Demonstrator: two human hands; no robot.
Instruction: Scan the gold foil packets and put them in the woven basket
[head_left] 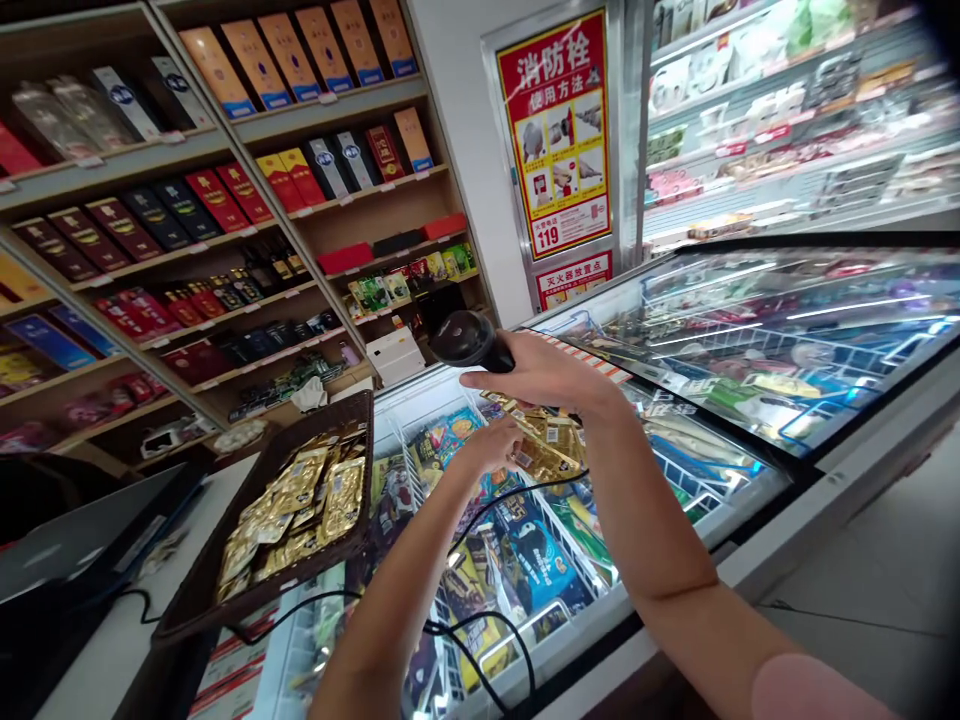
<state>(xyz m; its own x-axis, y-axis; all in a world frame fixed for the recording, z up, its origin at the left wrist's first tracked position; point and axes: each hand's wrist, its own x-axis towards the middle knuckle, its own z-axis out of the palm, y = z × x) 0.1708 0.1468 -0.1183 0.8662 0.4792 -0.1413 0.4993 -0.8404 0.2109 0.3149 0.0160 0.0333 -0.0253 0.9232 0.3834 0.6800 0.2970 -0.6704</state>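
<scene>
My right hand [541, 376] is closed round the handle of a black barcode scanner [469, 341], whose head points down and left. Its black cable [480, 625] loops down over the freezer lid. Just below it, my left hand [491, 443] pinches a bunch of gold foil snack packets [546, 440], one showing a small white barcode label. Both hands hover above the glass lid of a chest freezer [675, 470]. To the left, a dark woven basket [225, 575] holds several more gold packets [300, 505].
Wooden shelves [247, 240] of boxed goods fill the left wall. A dark counter with a screen [67, 560] sits at lower left. A red fire-hydrant poster [559, 130] hangs ahead. An open chiller [795, 120] rises behind a second freezer at right.
</scene>
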